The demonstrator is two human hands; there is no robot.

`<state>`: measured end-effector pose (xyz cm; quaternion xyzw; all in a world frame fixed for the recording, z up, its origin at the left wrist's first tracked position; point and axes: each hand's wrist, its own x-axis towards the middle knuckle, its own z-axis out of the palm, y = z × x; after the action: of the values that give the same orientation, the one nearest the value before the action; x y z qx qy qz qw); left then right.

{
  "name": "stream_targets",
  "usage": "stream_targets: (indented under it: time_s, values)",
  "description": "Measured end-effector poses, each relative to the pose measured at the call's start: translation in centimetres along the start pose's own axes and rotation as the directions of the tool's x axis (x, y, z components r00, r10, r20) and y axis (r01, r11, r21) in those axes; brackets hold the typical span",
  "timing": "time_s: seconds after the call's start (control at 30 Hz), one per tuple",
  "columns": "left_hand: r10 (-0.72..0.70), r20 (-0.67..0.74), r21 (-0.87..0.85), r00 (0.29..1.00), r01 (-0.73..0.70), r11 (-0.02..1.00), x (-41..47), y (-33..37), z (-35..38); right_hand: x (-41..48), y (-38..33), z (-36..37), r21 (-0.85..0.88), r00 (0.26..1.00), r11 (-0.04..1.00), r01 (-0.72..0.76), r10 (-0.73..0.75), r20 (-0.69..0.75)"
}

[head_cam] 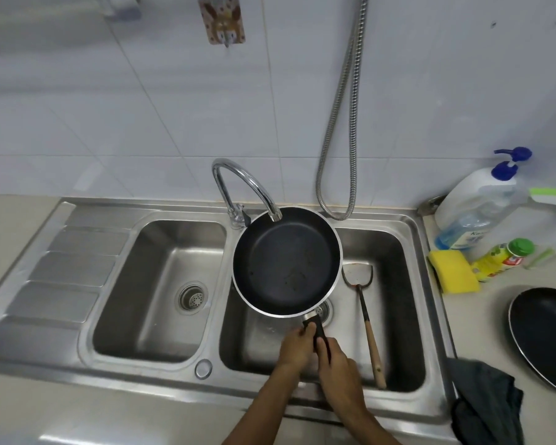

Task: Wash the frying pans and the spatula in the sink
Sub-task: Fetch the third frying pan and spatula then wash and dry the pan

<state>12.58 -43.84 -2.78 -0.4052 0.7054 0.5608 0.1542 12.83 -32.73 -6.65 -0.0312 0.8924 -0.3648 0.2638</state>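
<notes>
A black non-stick frying pan (pixel 285 261) hangs level over the right basin of the steel sink (pixel 413 239), its far rim under the faucet spout (pixel 247 184). My left hand (pixel 294 348) and my right hand (pixel 339 369) both grip its black handle, left ahead of right. No water runs. A metal spatula (pixel 365 303) with a wooden handle lies in the right basin, to the right of the pan. A second black frying pan (pixel 544 335) rests on the counter at the right edge, partly cut off.
A yellow sponge (pixel 453 271), a green-capped bottle (pixel 503 260) and a blue-pump soap jug (pixel 475 207) stand on the right counter. A dark cloth (pixel 485 406) hangs over the sink's front right corner. A metal hose (pixel 347 123) loops down the wall. The left basin (pixel 161 284) holds only its drain.
</notes>
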Motion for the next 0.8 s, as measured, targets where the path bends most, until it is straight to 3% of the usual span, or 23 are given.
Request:
stream_targets:
  time_s: [0.07,0.13,0.23,0.37,0.43,0.5,0.63,0.8]
  values:
    - [0.036,0.088,0.385,0.995,-0.067,0.921,-0.2,1.6,-2.4,-0.1,0.1,0.1,-0.013,1.000,1.000,0.025,-0.025,-0.005]
    - [0.109,-0.004,0.635,0.994,-0.082,0.768,-0.6,4.1,-5.2,-0.3,0.3,0.3,-0.018,1.000,1.000,0.021,-0.021,0.004]
    - [0.351,-0.220,0.758,0.910,-0.066,0.648,0.3,8.4,-9.4,-0.8,0.9,0.9,0.006,1.000,1.000,-0.003,0.003,0.002]
    - [0.664,-0.163,0.848,0.729,-0.241,0.472,5.6,12.8,-14.1,-0.9,1.4,1.1,0.039,1.000,0.999,0.002,-0.002,0.004]
    - [0.662,-0.087,0.920,0.744,-0.195,0.340,8.5,13.9,-16.1,-0.9,1.5,1.1,0.031,1.000,1.000,0.004,-0.004,0.002]
    - [0.612,-0.068,0.955,0.788,-0.127,0.270,10.6,14.4,-17.6,-0.8,1.7,1.2,0.028,1.000,1.000,-0.001,0.002,-0.009]
    - [0.595,-0.051,0.962,0.802,-0.119,0.244,12.0,14.0,-18.9,-0.7,1.9,1.2,0.035,1.000,0.999,0.011,-0.010,-0.023]
    - [0.634,-0.190,0.899,0.749,-0.126,0.419,11.4,11.3,-17.7,-0.9,1.9,1.2,0.047,0.999,0.999,0.016,-0.014,-0.043]
